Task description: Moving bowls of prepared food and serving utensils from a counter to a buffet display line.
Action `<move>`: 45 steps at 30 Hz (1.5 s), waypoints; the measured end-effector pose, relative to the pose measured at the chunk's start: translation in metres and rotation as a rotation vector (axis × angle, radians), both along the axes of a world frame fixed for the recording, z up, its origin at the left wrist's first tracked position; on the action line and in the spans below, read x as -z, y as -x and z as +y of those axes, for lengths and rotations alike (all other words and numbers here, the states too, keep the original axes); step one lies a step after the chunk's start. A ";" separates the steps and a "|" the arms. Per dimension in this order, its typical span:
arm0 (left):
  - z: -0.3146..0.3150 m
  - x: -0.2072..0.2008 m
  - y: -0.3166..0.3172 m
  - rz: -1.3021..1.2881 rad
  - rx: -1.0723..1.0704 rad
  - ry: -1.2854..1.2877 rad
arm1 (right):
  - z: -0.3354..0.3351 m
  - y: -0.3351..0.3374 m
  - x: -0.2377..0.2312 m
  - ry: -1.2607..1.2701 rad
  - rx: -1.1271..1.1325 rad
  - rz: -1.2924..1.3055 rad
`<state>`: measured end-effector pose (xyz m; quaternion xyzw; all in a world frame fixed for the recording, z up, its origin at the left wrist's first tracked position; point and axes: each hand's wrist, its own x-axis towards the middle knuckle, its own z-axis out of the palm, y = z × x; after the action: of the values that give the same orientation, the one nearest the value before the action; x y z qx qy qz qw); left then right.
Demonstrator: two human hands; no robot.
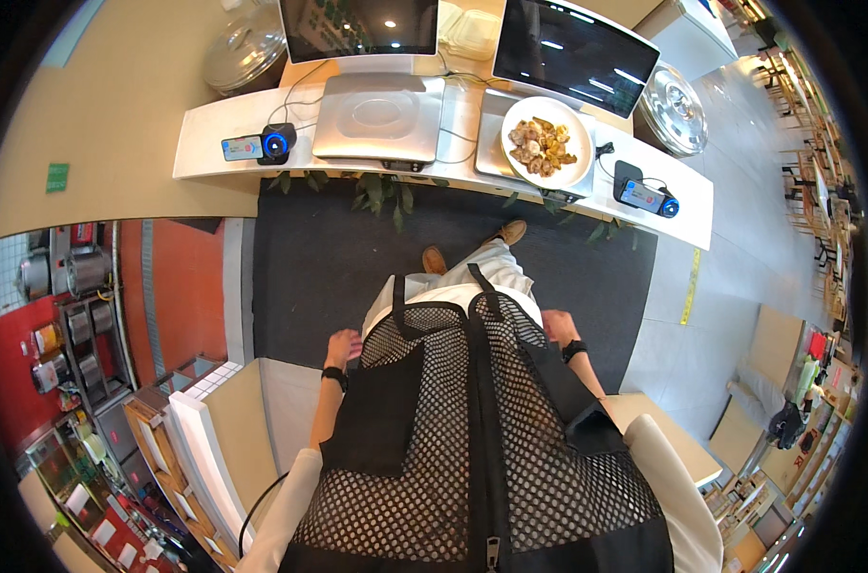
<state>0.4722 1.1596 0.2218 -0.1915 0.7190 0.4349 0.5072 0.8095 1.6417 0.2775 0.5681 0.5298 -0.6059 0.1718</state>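
Observation:
My left hand (344,347) hangs beside my hip, its fingers loosely bent and apart, with nothing seen in them. On the other side my right hand (559,328) hangs in the same way, loose and empty as far as it shows; its fingertips are partly hidden by the black mesh vest (434,420) I wear. Neither hand touches the white counter (204,138) ahead. There, a white plate of cooked food (568,181) rests on the right-hand scale (491,129). A silver flat-topped scale (378,116) with a bare top stands to its left.
Two dark screens (357,29) rise behind the scales. Phones on stands (244,147) sit at both counter ends, and lidded metal pots (675,110) flank the counter. Green leaves (386,196) hang below its front edge. A dark mat (310,258) lies underfoot; a wooden table (663,435) stands behind right.

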 end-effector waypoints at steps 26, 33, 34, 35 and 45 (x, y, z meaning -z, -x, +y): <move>0.270 -0.076 0.138 0.258 0.177 -0.435 | 0.107 0.099 0.000 -0.284 0.568 0.517; 0.467 -0.108 0.138 0.373 0.341 -0.528 | 0.184 0.173 -0.044 -0.170 0.481 0.650; 0.483 -0.111 0.135 0.364 0.357 -0.507 | 0.188 0.178 -0.048 -0.152 0.500 0.642; 0.494 -0.115 0.129 0.312 0.337 -0.480 | 0.184 0.180 -0.056 -0.148 0.454 0.613; 0.530 -0.114 0.139 0.268 0.428 -0.389 | 0.166 0.194 -0.024 -0.151 0.455 0.650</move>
<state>0.3331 1.6892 0.3355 0.1238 0.7067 0.4689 0.5152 0.6153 1.8074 0.3012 0.4608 0.4603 -0.7359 -0.1852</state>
